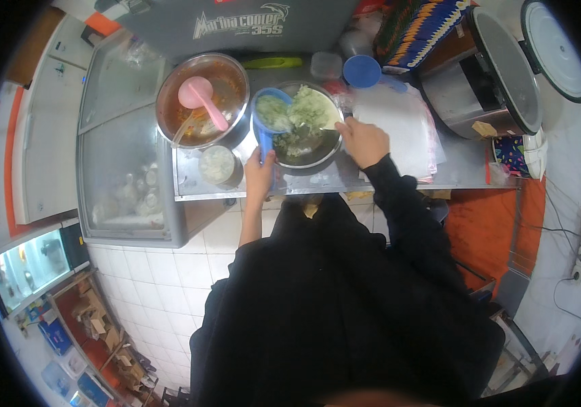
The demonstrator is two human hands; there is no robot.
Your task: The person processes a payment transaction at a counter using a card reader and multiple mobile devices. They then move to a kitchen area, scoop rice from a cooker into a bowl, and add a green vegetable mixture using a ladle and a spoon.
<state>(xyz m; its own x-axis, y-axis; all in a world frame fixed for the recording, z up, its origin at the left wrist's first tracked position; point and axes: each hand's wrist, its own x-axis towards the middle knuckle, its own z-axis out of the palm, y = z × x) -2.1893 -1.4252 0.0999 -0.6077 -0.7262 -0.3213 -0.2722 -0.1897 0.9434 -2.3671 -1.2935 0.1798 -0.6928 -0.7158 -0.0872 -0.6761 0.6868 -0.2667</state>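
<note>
My left hand is closed round the handle of a blue plastic scoop, whose round cup holds pale green shreds. The scoop's cup is over the left side of a metal bowl. More pale green shredded food lies in that bowl, heaped toward its far side. From the right, my right hand grips the handle of a metal utensil, which looks like a spoon. Its tip reaches into the bowl near the shreds and is hard to make out.
Left of the bowl stand a larger metal basin with a pink ladle and a tub of white food. Right are a stack of white paper, a blue lid and a large open-lidded cooker. A glass-topped freezer adjoins the counter.
</note>
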